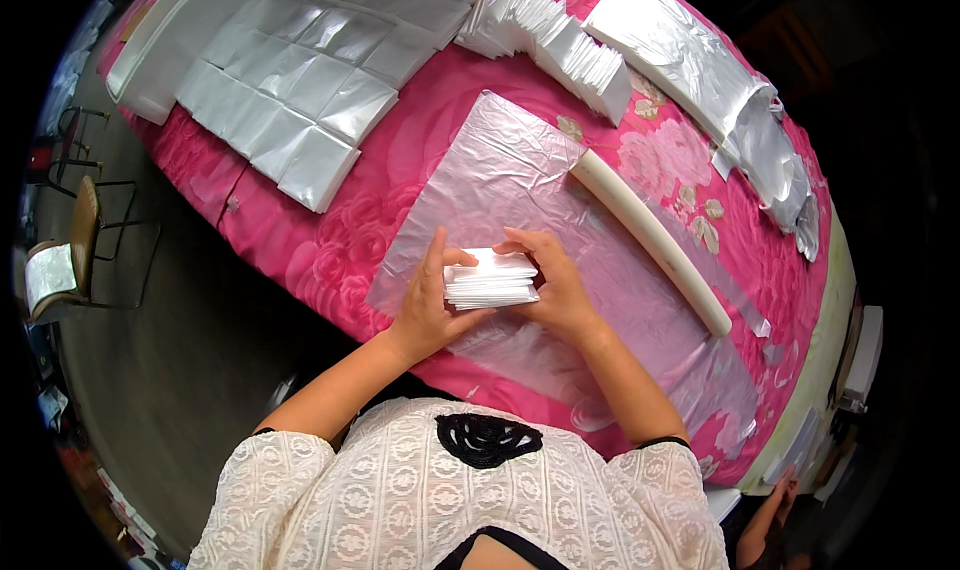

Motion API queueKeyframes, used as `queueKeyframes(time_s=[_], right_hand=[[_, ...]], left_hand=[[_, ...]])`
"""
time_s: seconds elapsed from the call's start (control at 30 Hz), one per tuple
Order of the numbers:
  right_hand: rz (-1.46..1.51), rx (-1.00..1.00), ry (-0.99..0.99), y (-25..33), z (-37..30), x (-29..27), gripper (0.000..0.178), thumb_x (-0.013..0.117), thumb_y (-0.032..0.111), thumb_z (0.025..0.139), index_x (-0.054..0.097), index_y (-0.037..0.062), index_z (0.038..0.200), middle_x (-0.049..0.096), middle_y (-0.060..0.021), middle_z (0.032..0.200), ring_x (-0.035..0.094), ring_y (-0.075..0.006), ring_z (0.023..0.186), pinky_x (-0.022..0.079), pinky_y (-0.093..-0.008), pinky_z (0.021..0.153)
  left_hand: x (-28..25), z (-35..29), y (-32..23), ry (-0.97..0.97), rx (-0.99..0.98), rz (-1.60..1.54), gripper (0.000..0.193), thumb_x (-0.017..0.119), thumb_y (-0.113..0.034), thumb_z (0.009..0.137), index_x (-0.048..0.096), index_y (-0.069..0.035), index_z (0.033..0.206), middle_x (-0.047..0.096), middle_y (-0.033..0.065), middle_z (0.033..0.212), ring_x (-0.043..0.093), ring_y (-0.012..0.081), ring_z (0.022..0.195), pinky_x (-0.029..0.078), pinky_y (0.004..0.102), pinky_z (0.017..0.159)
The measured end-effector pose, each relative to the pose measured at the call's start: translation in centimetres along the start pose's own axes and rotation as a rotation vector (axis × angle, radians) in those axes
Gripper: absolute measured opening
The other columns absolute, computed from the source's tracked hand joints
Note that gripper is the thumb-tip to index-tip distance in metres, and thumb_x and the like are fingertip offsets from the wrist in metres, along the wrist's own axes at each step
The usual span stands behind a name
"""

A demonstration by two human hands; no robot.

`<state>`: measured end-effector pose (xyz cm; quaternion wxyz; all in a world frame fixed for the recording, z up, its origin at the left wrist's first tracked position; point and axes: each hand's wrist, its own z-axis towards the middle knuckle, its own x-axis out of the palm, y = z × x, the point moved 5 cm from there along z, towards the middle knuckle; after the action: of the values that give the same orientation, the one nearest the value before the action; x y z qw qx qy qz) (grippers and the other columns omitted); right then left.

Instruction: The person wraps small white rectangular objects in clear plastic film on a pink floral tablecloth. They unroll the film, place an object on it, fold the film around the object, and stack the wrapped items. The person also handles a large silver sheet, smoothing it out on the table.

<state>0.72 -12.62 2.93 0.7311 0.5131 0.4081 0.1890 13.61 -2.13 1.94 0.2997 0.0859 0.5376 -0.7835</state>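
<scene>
Between my two hands is a small stack of white folded sheets (pixel 490 288), its layered edges facing me. My left hand (pixel 432 295) grips the stack's left side, thumb below and fingers over the top. On the right side my right hand (pixel 552 280) closes round it the same way. Beneath the hands lies a translucent plastic sheet (pixel 500 170), spread over the pink floral cloth (pixel 350 240). A long cream-coloured tube (pixel 655 245) rests on the sheet to the right, slanting toward me.
Rows of flat silvery packets (pixel 300 100) cover the far left. A line of white folded packets (pixel 550 45) stands at the back. Silvery plastic film (pixel 690 70) lies far right. A chair (pixel 85 235) stands on the floor at left; another person's hand (pixel 785 490) shows lower right.
</scene>
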Motion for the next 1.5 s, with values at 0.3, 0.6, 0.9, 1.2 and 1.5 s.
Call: queueKeyframes(time_s=[0.3,0.6,0.9,1.2,1.5], right_hand=[[0.307,0.112,0.007,-0.7,1.1,0.1,0.074,0.071,0.004,0.06,0.042,0.0063,0.128,0.06,-0.0104,0.106,0.056,-0.0258,0.098,0.042,-0.0345,0.087],[0.006,0.033,0.04,-0.9,1.7,-0.7,0.027,0.07,0.001,0.061,0.064,0.007,0.086,0.061,-0.0054,0.085,0.058,-0.0185,0.079,0.044,-0.0283,0.073],[0.468,0.165,0.106,1.3,3.0,1.0,0.042,0.07,0.002,0.07,0.056,0.0019,0.109,0.063,-0.0065,0.093,0.058,-0.0128,0.087,0.046,-0.0261,0.079],[0.523,0.33,0.126,1.9,1.9,3.4,0.043,0.07,0.008,0.075,0.054,0.0008,0.113,0.062,-0.0094,0.1,0.059,-0.0171,0.095,0.045,-0.0295,0.085],[0.749,0.646,0.127,2.9,1.4,5.3,0.038,0.064,0.004,0.079,0.052,0.0036,0.116,0.06,-0.0058,0.103,0.054,-0.0136,0.096,0.044,-0.0279,0.084]], left_hand=[[1.4,1.1,-0.2,0.0,-0.084,-0.059,0.092,0.073,-0.024,0.072,0.013,0.002,0.136,0.046,0.0191,0.11,0.05,0.0324,0.097,0.04,0.0392,0.088],[0.1,1.6,-0.4,0.003,-0.086,-0.038,0.045,0.062,0.004,0.063,0.048,-0.002,0.106,0.053,0.0167,0.098,0.053,0.0332,0.091,0.043,0.0363,0.08],[-5.4,2.5,2.6,-0.179,-0.414,-0.575,0.017,0.062,-0.002,0.08,0.057,-0.002,0.097,0.06,0.0039,0.084,0.057,0.0102,0.074,0.046,0.0232,0.063],[-31.2,17.2,17.2,-0.722,-0.471,-0.492,0.015,0.064,-0.011,0.082,0.059,-0.001,0.093,0.061,0.0028,0.082,0.054,0.0091,0.068,0.045,0.0232,0.063],[-39.9,23.5,31.1,-0.844,-0.723,-0.237,0.019,0.069,-0.01,0.076,0.062,0.002,0.088,0.061,0.0067,0.084,0.059,0.014,0.072,0.052,0.0266,0.062]])
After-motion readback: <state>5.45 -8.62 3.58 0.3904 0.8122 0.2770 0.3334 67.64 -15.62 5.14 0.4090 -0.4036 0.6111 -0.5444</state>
